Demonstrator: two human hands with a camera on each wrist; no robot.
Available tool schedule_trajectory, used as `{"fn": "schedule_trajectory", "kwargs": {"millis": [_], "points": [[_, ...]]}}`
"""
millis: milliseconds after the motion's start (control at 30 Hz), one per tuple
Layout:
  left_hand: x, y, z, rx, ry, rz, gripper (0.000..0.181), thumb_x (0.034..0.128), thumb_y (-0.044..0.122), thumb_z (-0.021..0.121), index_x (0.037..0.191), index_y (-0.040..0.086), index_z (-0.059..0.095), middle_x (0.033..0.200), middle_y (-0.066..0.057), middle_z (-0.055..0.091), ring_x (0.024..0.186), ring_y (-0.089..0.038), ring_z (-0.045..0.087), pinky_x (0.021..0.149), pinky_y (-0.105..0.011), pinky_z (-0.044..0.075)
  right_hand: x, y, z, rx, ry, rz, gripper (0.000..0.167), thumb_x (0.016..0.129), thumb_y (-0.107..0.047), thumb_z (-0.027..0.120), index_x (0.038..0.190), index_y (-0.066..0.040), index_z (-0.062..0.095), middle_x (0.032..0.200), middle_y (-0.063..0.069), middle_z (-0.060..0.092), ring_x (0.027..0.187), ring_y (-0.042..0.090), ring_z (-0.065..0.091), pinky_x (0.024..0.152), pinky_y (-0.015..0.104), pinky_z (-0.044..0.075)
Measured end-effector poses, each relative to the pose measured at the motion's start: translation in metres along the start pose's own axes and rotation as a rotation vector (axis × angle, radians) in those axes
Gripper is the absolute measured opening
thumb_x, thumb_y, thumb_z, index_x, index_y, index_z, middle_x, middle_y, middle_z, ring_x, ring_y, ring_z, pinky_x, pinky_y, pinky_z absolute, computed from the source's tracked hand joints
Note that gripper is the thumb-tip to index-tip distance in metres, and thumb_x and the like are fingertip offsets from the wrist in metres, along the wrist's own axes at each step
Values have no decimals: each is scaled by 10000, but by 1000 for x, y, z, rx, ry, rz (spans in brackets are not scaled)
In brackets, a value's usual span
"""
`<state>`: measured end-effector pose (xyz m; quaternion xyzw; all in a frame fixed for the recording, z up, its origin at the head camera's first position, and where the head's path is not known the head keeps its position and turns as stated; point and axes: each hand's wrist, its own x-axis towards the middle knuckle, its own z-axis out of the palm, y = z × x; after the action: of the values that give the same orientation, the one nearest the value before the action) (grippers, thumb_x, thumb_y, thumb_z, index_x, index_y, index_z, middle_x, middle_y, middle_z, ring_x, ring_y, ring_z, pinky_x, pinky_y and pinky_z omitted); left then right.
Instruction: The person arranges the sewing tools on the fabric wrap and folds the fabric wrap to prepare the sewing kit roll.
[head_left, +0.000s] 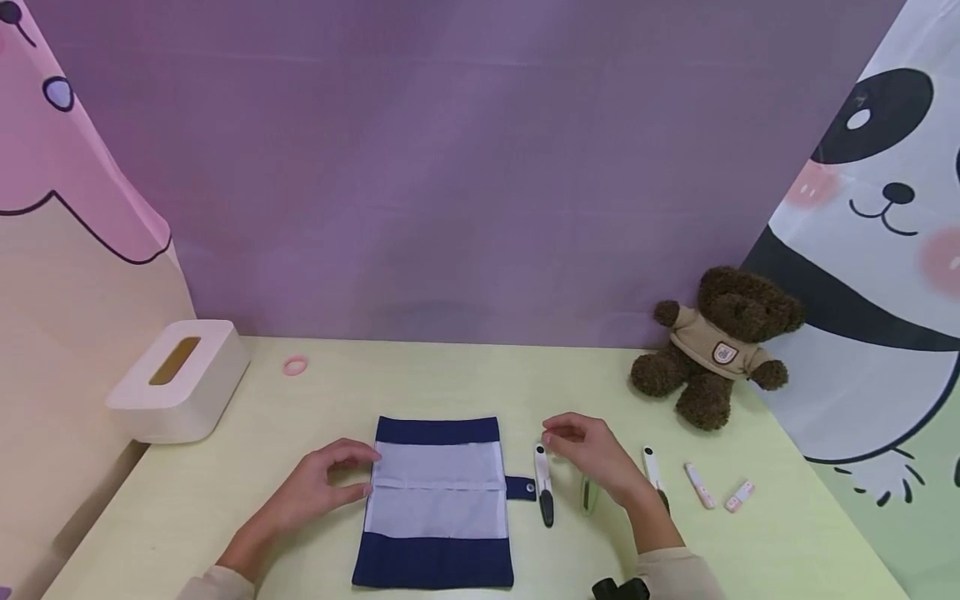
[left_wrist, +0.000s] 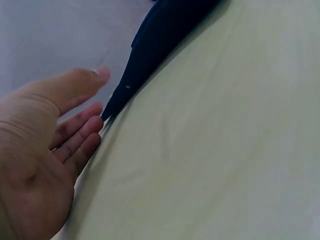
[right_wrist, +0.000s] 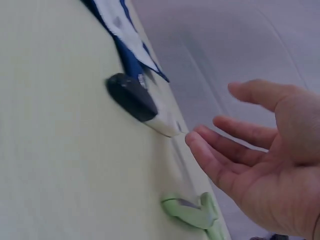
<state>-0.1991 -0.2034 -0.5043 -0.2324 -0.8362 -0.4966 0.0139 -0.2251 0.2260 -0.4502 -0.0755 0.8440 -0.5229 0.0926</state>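
Note:
A navy and pale grey cloth pouch (head_left: 438, 467) lies spread flat, its snap strap (head_left: 521, 488) pointing right. At its left edge, the left hand (head_left: 318, 487) rests with fingers relaxed; the left wrist view shows that hand (left_wrist: 55, 130) beside the navy edge (left_wrist: 145, 55). Just right of the strap is a white tool with a black end (head_left: 543, 487). Over its white end hovers the right hand (head_left: 596, 454), holding nothing. In the right wrist view the fingers of this hand (right_wrist: 260, 145) are apart, near the black and white tool (right_wrist: 137, 102).
A green item (head_left: 588, 493) is partly behind the right hand. Farther right are another white and black tool (head_left: 651, 468) and two pink-white items (head_left: 699, 485), (head_left: 739, 496). A teddy bear (head_left: 720, 346), tissue box (head_left: 183, 379) and pink ring (head_left: 295, 365) stand or lie farther back.

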Motion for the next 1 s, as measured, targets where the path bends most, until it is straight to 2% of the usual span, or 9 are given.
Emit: {"fn": "schedule_trajectory", "kwargs": {"millis": [167,267,433,533,800,1000], "points": [[1,-5,3,41,31,30,321,831,222,876,1129,194,760,1186,8,720,1079,-68,677,996,-168,510,0,6,8,-23,56,25,352,966,-174,724,1261,8,668,1183,138,727,1043,179,692,866,292,561],[1,-5,4,90,40,25,316,810,213,890,1102,201,772,1178,31,719,1098,-52,665,1008,-146,490,1,8,14,-55,86,34,334,930,-133,756,1225,9,687,1125,132,739,994,171,686,806,262,553],[0,-5,5,237,38,5,317,786,211,901,1082,222,788,1181,74,714,1143,-114,657,1033,-250,514,2,11,22,-80,127,44,343,865,-60,798,1183,28,704,1026,133,730,909,157,652,722,219,535],[0,-6,6,284,40,15,313,778,197,903,1069,226,790,1177,85,712,1137,-141,663,1022,-290,529,2,11,26,-93,149,42,354,842,-37,812,1175,30,712,1011,131,723,899,165,645,718,216,531],[-2,-7,8,271,37,38,299,788,194,898,1064,232,789,1181,85,707,1133,-131,662,1023,-239,514,3,12,33,-189,195,-3,324,826,-28,826,1133,31,741,967,106,714,861,159,627,721,226,526],[-2,-7,8,284,43,60,303,783,181,897,1063,225,790,1172,91,708,1127,-135,664,1007,-226,515,5,9,36,-239,216,-1,277,807,-21,835,1067,31,756,900,88,708,818,152,618,688,228,511]]}}
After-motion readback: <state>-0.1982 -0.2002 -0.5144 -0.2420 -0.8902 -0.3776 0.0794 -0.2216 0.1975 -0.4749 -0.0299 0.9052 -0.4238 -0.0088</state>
